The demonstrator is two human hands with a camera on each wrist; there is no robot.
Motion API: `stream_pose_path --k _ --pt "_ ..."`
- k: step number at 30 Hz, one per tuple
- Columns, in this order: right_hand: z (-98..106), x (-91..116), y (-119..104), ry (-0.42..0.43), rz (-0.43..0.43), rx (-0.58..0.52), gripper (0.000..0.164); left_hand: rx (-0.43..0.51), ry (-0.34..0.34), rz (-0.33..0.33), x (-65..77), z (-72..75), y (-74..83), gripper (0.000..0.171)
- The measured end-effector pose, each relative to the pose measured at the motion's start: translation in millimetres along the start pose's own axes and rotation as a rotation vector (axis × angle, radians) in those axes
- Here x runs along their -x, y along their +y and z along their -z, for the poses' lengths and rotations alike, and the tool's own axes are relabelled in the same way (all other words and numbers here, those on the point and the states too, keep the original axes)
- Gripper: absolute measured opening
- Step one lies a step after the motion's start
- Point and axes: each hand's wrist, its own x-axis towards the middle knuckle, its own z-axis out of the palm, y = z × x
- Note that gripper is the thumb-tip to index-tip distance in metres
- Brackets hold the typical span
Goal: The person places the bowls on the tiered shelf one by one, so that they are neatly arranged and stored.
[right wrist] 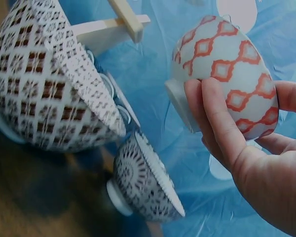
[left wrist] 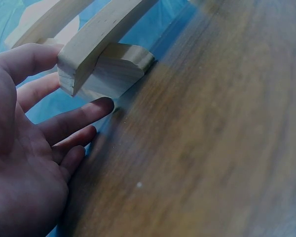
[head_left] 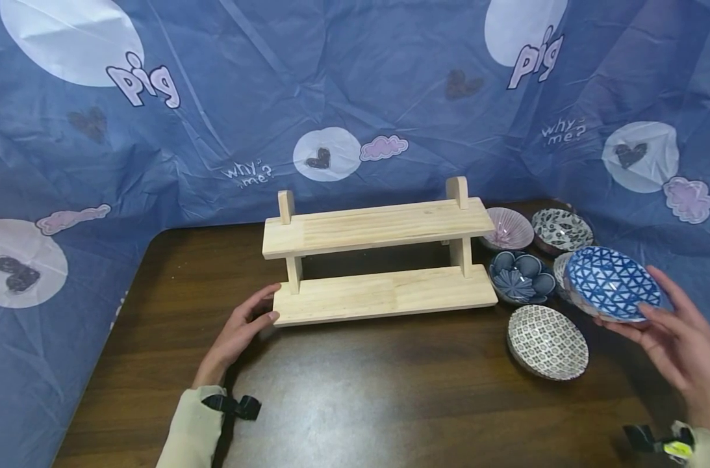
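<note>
In the head view my right hand (head_left: pixel 679 341) holds a bowl (head_left: pixel 612 283) tilted above the table's right side, its inside covered in blue triangles. The right wrist view shows that bowl's white outside (right wrist: pixel 227 74) with orange-red shapes, fingers by its foot ring and thumb toward the rim. My left hand (head_left: pixel 240 331) touches the left end of the lower board of a two-tier wooden shelf (head_left: pixel 384 292). Seen from the left wrist, thumb and forefinger meet the board end (left wrist: pixel 71 74), while the other fingers extend free.
Right of the shelf stand a pink bowl (head_left: pixel 509 227), a leaf-patterned bowl (head_left: pixel 562 229), a blue flower-patterned bowl (head_left: pixel 518 279) and a brown-and-white bowl (head_left: pixel 547 341). Another bowl (head_left: pixel 560 270) is mostly hidden behind the held one. Blue printed cloth (head_left: pixel 343 78) hangs behind the brown table (head_left: pixel 390 403).
</note>
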Motion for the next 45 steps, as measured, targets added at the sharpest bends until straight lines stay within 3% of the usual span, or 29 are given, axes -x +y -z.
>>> stream_pose_path --k 6,17,26,33,45 --pt "-13 -13 2 0.021 -0.013 0.078 0.066 0.0 -0.003 -0.008 -0.1 -0.1 -0.6 0.054" --pt "-32 -38 9 -0.014 -0.056 -0.009 0.063 0.021 -0.017 0.008 -0.8 -0.2 -1.0 0.054" --pt "-50 -58 18 0.023 -0.094 0.001 0.062 0.025 -0.019 0.017 -1.0 -0.1 -0.6 0.055" --pt "-67 -74 28 0.003 -0.107 -0.012 0.061 0.014 -0.011 0.008 -0.5 1.5 -0.7 0.054" --pt "-91 -100 48 0.054 -0.146 0.143 0.059 0.018 -0.017 -0.004 -1.7 1.4 -2.6 0.054"
